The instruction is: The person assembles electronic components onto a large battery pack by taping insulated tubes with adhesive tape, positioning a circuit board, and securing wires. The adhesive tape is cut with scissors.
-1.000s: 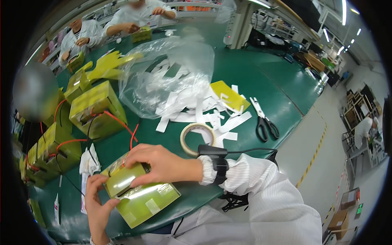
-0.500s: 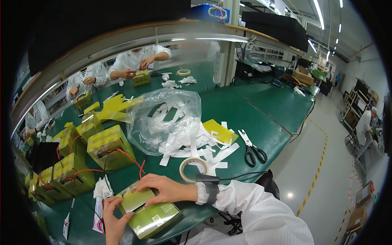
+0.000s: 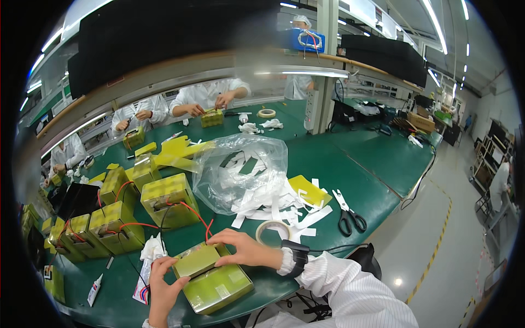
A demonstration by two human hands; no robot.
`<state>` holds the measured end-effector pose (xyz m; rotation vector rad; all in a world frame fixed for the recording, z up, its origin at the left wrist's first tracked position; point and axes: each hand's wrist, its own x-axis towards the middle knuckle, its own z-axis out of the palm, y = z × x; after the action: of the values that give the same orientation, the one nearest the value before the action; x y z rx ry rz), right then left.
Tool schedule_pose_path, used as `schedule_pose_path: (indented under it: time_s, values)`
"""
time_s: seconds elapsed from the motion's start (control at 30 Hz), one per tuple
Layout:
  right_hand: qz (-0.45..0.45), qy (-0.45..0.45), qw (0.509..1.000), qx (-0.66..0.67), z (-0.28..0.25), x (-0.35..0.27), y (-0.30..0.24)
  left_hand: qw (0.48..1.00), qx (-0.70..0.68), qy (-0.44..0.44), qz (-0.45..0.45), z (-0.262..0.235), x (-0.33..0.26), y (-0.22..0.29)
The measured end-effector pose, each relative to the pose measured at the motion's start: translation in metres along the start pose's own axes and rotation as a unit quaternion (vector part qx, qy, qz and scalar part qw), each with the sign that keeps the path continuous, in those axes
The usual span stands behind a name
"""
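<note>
A battery pack (image 3: 220,291), wrapped in shiny yellow-green sheet with clear tape patches, lies at the near edge of the green table. On its far part is a smaller yellow-green board (image 3: 197,261), slightly raised along its near edge. My left hand (image 3: 164,287) grips the board's left end between thumb and fingers. From the right, my right hand (image 3: 243,249) pinches its other end, fingers on the far edge and thumb on the near side. Red wires (image 3: 208,228) rise behind the pack. Whatever lies under the board is hidden.
Several wired yellow-green packs (image 3: 170,202) stand at left. A glue tube (image 3: 94,291) and crumpled tissue (image 3: 153,249) lie nearer. Beyond my right hand are a tape roll (image 3: 272,234), white strips, a clear plastic bag (image 3: 240,175) and scissors (image 3: 348,213). Co-workers (image 3: 208,101) sit across the table.
My view has swung left and up, so the scene sits further right. The board now appears tilted, showing its near edge. Both hands keep hold of it.
</note>
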<state>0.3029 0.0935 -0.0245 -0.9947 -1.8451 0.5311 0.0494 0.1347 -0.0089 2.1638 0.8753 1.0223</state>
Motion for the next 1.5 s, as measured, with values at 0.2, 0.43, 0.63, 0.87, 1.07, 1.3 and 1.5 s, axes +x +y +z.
schedule_pose_path:
  time_s: [0.2, 0.43, 0.63, 0.87, 1.07, 1.3, 1.5]
  values:
    - [0.024, -0.007, 1.000, 0.004, 0.006, -0.004, -0.004, 1.000, -0.007, -0.004, -0.014, -0.003, -0.009, 0.010]
    - [0.003, 0.005, 1.000, -0.026, -0.002, 0.000, 0.002, 0.999, 0.020, -0.005, 0.045, 0.006, -0.003, -0.018]
    - [0.065, -0.016, 0.998, 0.007, -0.004, 0.006, 0.009, 1.000, 0.002, -0.009, -0.006, 0.010, 0.001, -0.016]
    - [0.122, -0.039, 0.991, 0.038, 0.000, 0.000, 0.000, 1.000, -0.004, -0.023, -0.001, 0.006, -0.004, -0.019]
    - [0.132, -0.044, 0.989, 0.039, 0.000, 0.001, 0.001, 1.000, 0.002, -0.028, -0.001, 0.007, -0.001, -0.021]
    - [0.112, -0.033, 0.993, 0.028, 0.000, 0.003, 0.000, 0.999, 0.015, -0.029, 0.003, 0.007, -0.001, -0.020]
    - [0.123, -0.035, 0.991, 0.040, -0.003, 0.001, 0.002, 0.999, 0.012, -0.042, 0.015, 0.006, 0.001, -0.017]
